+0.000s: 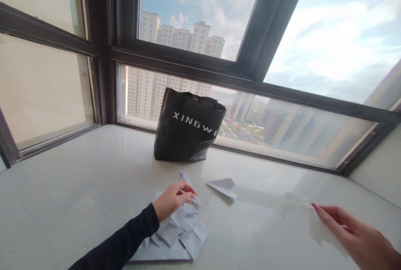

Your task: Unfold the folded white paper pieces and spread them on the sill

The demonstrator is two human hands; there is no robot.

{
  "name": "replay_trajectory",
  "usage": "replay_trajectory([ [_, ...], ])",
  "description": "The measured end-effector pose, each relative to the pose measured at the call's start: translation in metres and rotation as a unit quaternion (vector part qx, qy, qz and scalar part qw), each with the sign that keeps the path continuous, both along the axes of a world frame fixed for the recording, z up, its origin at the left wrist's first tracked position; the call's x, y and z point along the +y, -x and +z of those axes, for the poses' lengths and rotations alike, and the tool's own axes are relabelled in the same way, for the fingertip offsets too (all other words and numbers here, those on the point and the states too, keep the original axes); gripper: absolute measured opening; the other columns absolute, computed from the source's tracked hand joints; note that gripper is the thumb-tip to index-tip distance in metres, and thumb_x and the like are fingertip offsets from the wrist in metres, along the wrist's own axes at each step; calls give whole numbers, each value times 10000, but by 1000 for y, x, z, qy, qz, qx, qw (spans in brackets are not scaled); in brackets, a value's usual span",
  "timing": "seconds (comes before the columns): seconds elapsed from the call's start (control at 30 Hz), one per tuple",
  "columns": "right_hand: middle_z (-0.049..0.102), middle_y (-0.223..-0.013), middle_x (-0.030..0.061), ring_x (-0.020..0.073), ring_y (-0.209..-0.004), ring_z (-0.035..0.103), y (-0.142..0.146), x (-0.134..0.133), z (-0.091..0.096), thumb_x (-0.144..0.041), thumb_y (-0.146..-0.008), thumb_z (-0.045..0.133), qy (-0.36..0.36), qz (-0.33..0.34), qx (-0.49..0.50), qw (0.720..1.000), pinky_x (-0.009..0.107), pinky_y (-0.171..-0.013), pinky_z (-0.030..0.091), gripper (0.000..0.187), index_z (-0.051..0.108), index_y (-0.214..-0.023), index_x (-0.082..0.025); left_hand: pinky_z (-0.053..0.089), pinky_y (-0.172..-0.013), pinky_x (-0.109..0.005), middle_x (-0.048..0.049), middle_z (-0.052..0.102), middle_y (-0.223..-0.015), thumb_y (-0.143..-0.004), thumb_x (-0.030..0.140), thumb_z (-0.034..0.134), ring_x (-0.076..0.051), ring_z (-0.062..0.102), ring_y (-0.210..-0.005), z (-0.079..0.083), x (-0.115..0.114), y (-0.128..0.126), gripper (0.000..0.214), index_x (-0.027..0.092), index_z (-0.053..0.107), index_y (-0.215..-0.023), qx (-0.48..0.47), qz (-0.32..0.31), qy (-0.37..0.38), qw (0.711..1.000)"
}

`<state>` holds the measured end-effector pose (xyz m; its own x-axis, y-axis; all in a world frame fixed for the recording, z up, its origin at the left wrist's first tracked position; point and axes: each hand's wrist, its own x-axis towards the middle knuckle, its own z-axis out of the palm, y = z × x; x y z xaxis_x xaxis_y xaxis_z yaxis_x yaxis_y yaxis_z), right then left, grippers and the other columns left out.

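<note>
My left hand [177, 199] is above a heap of folded white papers [184, 228], thumb and fingers curled together. They close on a narrow folded paper [185, 177] that sticks out behind them; the exact grip is partly hidden. Off to the right, my right hand [354, 230] pinches a white paper airplane [297, 201] between thumb and forefinger, just over the pale surface. That airplane is blurred and blends with the surface. Between the hands lies another paper airplane [223, 187], its nose towards the left.
A black bag [188, 136] with white lettering stands upright behind the papers, close to the window. Under the heap is a flat white stack [163, 253]. The pale ledge [78, 194] is bounded by dark window frames [297, 161], with tall buildings outside.
</note>
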<state>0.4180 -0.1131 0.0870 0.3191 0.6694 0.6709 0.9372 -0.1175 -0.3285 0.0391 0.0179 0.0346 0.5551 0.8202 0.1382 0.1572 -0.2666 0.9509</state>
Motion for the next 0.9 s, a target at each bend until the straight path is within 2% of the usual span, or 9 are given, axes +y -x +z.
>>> replay_trajectory([
  [0.07, 584, -483, 15, 167, -382, 529, 57, 6, 9, -648, -700, 461, -14, 53, -19, 998, 257, -343, 410, 412, 613, -630, -271, 474, -646, -345, -130, 637, -858, -790, 521, 378, -255, 611, -757, 5, -11, -7, 466, 113, 590, -863, -43, -111, 121, 985],
  [0.13, 602, -578, 17, 165, -496, 557, 113, 9, 13, -479, -806, 457, -53, 142, -65, 986, 259, -442, 452, 285, 596, -715, -247, 468, -718, -353, -153, 618, -958, -763, 673, 381, -270, 592, -883, 10, -23, -12, 632, 100, 582, -940, -138, -216, 295, 921],
  [0.23, 613, -643, 20, 158, -574, 558, 173, 9, 10, -226, -842, 481, -27, 319, -144, 936, 269, -540, 461, 106, 587, -852, -222, 450, -784, -337, -124, 580, -1065, -715, 674, 517, -256, 548, -984, 13, -33, -14, 639, 122, 558, -1035, -254, -250, 420, 835],
  [0.37, 627, -703, 17, 170, -621, 560, 194, 9, -1, -240, -819, 551, 6, 414, -173, 894, 284, -572, 470, 179, 565, -997, -234, 456, -718, -242, -98, 622, -931, -692, 387, 697, -204, 592, -842, 19, -31, -10, 395, 96, 609, -943, -303, -190, 363, 860],
  [0.57, 631, -876, 56, 206, -802, 587, 161, 23, -42, -368, -848, 466, -19, 336, 157, 928, 316, -701, 494, 278, 537, -1085, -242, 445, -733, -263, -138, 625, -953, -648, 319, 706, -254, 595, -855, 65, -38, 7, 410, 77, 604, -962, -303, -184, 276, 894],
  [0.7, 645, -992, 111, 270, -920, 593, 161, 26, -49, -605, -810, 354, 43, 358, 344, 867, 361, -752, 499, 518, 601, -1033, -208, 450, -732, -250, -129, 628, -974, -706, 287, 685, -234, 604, -850, 92, -53, 16, 426, 101, 553, -1067, -304, -189, 256, 898],
  [0.8, 647, -1019, 147, 294, -944, 596, 173, 20, -32, -735, -751, 164, 129, 443, 461, 758, 396, -774, 488, 788, 602, -1080, -168, 444, -724, -225, -131, 620, -1001, -747, 229, 657, -215, 599, -858, 95, -55, 18, 365, 93, 552, -1070, -311, -195, 250, 896],
  [0.83, 636, -1048, 151, 310, -970, 581, 176, 17, -26, -781, -696, 212, 145, 476, 482, 721, 416, -809, 466, 827, 598, -1096, -167, 442, -728, -225, -130, 618, -1008, -759, 215, 643, -213, 596, -865, 95, -54, 18, 331, 95, 560, -1056, -317, -199, 254, 892],
  [0.9, 615, -1095, 144, 323, -1002, 555, 179, 15, -21, -780, -635, 387, 139, 486, 484, 714, 430, -853, 432, 778, 604, -1089, -187, 439, -744, -237, -117, 613, -1021, -771, 196, 619, -219, 586, -899, 96, -55, 20, 226, 117, 588, -980, -352, -225, 266, 869],
])
